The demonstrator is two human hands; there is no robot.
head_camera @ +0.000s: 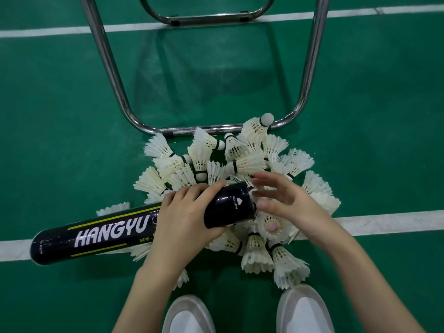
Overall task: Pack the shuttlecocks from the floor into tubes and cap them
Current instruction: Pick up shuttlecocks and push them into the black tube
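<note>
The left hand [185,212] gripped a black HANGYU tube [103,234] lying across white feathered shuttlecocks [249,162] on the green floor [60,116]; the right hand [286,203] hovered with fingers spread at its right end.

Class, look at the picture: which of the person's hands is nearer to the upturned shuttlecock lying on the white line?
Right. The right hand hovers just above the shuttlecock; the left hand grips the tube, farther left.
</note>
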